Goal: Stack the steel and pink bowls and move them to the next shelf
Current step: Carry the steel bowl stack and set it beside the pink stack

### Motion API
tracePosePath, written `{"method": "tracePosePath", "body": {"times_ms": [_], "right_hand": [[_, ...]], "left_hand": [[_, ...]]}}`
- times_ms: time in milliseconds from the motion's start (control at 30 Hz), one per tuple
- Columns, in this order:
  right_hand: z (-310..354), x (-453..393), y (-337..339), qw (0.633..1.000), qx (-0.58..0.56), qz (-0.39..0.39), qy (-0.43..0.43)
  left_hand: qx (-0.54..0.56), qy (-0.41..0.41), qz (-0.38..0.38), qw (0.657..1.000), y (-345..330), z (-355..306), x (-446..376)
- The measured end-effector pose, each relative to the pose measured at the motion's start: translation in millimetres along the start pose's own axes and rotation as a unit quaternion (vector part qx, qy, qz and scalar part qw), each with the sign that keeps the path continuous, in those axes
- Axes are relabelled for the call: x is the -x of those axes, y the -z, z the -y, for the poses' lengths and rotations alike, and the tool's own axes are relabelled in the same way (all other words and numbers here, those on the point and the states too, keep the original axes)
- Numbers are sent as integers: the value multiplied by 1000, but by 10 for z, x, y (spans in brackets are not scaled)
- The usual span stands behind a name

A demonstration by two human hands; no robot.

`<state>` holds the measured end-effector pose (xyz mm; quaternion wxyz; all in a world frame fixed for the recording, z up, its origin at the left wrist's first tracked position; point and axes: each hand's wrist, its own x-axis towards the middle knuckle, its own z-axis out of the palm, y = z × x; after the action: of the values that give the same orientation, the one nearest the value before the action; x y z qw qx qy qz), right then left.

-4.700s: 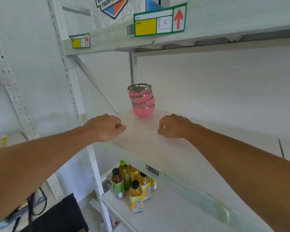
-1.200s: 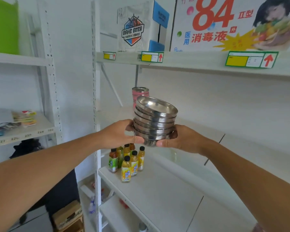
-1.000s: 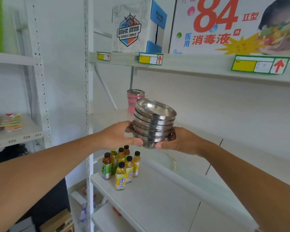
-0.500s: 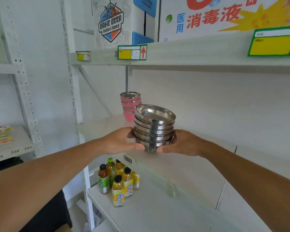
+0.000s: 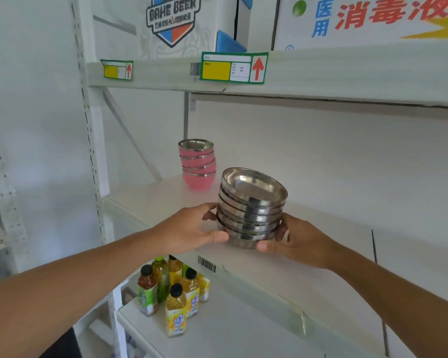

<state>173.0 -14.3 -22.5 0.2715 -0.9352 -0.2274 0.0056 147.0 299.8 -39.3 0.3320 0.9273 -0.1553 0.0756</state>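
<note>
A stack of several steel bowls [image 5: 251,210] is held between both hands just above the front of the white middle shelf [image 5: 150,200]. My left hand [image 5: 192,232] grips its left side and my right hand [image 5: 295,241] cups its right side and base. The stack leans slightly to the left. A stack of several pink bowls [image 5: 198,164] with steel rims stands on the same shelf at the back left, a short way behind the steel stack and apart from it.
The upper shelf [image 5: 321,73] with yellow price tags and cardboard boxes hangs close overhead. Several drink bottles [image 5: 175,293] stand on the lower shelf. A white perforated upright [image 5: 88,140] bounds the shelf on the left, with a diagonal brace behind.
The steel stack, held in both hands, has come forward over the middle shelf and nearer the pink stack. Earlier still, both hands were fists and held nothing.
</note>
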Motion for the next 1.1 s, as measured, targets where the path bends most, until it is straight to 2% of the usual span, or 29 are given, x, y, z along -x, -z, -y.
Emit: {"method": "tracePosePath", "body": {"times_ms": [67, 167, 267, 367, 533, 800, 933, 1100], "right_hand": [[4, 55, -41, 996, 69, -48, -1], [-1, 98, -89, 970, 215, -115, 8], [-52, 61, -115, 941, 308, -137, 27], [-89, -73, -86, 925, 352, -141, 24], [-195, -506, -1, 931, 344, -117, 9], [-466, -1283, 66, 967, 239, -82, -23], [-550, -1493, 111, 975, 208, -73, -27], [-626, -1599, 122, 979, 187, -73, -35]], "left_hand": [[-51, -22, -32, 998, 39, 49, 2], [-175, -76, -73, 979, 39, 113, -30], [-251, -117, -88, 957, 15, 149, -103], [-314, -137, -86, 936, 29, 201, -278], [-350, -120, -54, 928, 71, 265, -707], [-258, -33, 24, 965, 40, 396, -1472], [-235, -19, 26, 972, -11, 439, -1686], [-279, -17, 5, 960, -18, 447, -1804]]}}
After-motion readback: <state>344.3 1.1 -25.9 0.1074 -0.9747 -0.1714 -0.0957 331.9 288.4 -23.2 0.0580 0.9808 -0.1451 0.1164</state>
